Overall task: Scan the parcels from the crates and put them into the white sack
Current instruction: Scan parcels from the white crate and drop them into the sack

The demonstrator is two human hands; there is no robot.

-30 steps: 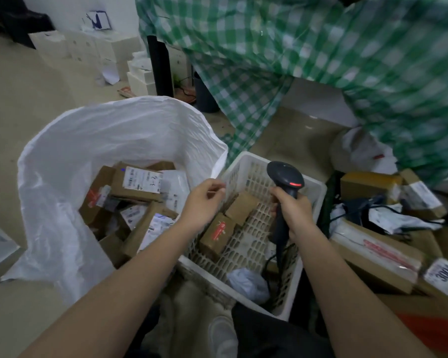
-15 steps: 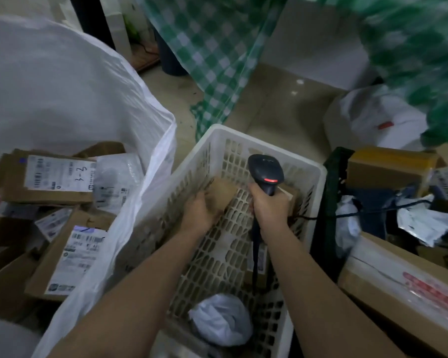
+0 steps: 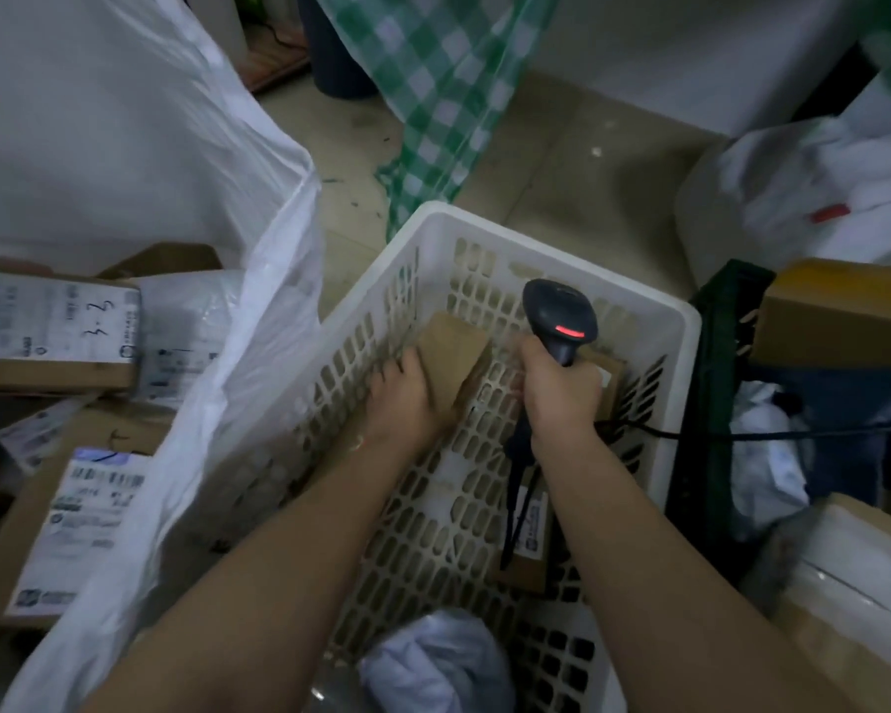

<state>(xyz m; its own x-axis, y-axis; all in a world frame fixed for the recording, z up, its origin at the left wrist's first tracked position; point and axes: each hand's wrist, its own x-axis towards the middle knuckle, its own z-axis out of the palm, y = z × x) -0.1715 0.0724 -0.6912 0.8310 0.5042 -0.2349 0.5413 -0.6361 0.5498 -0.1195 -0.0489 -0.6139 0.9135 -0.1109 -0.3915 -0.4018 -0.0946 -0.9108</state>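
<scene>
Mid-frame, the left hand (image 3: 399,398) grips a small brown parcel (image 3: 453,360) inside the white crate (image 3: 639,311). Beside it, the right hand (image 3: 559,396) clasps the black scanner (image 3: 559,321). The white sack (image 3: 140,162) of parcels fills the left.

Both forearms are bare from the wrists to the frame's lower edge, no sleeves showing; the left hand (image 3: 402,398) and right hand (image 3: 561,393) wear no gloves, rings or watch
</scene>
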